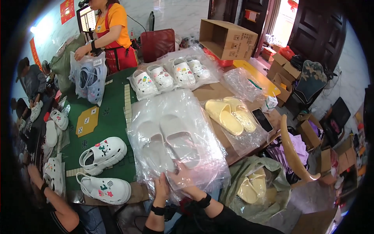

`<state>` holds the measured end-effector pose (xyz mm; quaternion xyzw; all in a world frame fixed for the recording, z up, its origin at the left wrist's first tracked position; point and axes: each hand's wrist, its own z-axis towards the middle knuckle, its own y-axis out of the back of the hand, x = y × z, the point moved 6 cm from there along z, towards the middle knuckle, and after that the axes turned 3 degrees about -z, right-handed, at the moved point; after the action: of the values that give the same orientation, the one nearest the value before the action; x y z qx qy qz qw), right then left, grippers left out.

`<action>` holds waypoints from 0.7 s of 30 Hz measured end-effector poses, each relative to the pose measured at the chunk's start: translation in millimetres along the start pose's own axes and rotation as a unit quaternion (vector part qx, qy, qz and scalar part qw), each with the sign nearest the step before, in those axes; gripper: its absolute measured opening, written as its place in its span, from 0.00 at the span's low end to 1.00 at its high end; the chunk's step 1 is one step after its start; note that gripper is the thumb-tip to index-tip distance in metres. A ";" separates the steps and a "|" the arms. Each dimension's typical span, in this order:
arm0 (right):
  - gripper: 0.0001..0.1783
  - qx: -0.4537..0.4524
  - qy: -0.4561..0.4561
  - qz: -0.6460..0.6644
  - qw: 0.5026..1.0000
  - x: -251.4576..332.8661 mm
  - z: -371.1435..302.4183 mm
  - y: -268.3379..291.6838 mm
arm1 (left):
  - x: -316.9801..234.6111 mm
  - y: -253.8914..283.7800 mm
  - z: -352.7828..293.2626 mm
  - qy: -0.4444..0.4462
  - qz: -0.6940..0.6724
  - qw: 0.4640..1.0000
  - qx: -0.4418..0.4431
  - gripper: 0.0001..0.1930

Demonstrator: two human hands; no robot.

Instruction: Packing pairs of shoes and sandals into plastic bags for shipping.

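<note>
A clear plastic bag (183, 109) with a pair of pale grey slippers (156, 144) inside lies in front of me, across the table's near edge. At its near end my left hand (161, 186) grips the plastic, fingers pointing away from me. Just right of it, my right hand (181, 178) is closed on the same edge, its fingers partly veiled by the plastic. To the left, two white decorated clogs (105, 156) sit on the green mat. Beyond the bag, several white clogs with charms (159, 76) lie in clear plastic. Bagged yellow slippers (226, 115) are at the right.
A dark phone (262, 119) lies beside the yellow slippers. An open sack (276, 187) with more yellow slippers stands right of my arms, near a curved wooden chair rail (292, 152). Another person (113, 35) holds bagged clogs (89, 80) across the table. A co-worker's arm (54, 202) is at left.
</note>
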<state>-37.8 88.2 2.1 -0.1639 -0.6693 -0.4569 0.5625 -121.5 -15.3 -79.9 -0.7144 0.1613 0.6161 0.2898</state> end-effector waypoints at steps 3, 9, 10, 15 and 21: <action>0.34 -0.009 0.036 -0.048 0.998 18.4 -4.9 6.8 | -3.3 0.7 -5.2 -0.010 0.117 0.993 0.015 0.18; 0.31 0.099 -0.102 0.177 0.974 -47.1 1.8 -17.4 | 1.6 -0.2 -5.4 0.136 -0.003 0.991 0.011 0.15; 0.30 0.111 -0.076 0.293 0.946 -37.4 1.1 -16.1 | -2.6 -5.0 -3.7 0.118 -0.042 0.992 0.005 0.15; 0.29 0.082 -0.030 0.250 0.964 -53.6 9.3 -19.6 | -2.8 -8.9 1.6 0.072 -0.127 0.989 0.000 0.14; 0.26 0.084 -0.066 0.359 0.927 -37.8 3.4 -15.0 | -8.6 -14.3 3.3 0.067 -0.041 0.996 0.051 0.11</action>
<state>-39.0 94.0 -38.2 -0.3751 -0.6376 -0.1542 0.6550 -117.3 -3.2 -68.7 -0.7446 0.1820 0.5453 0.3391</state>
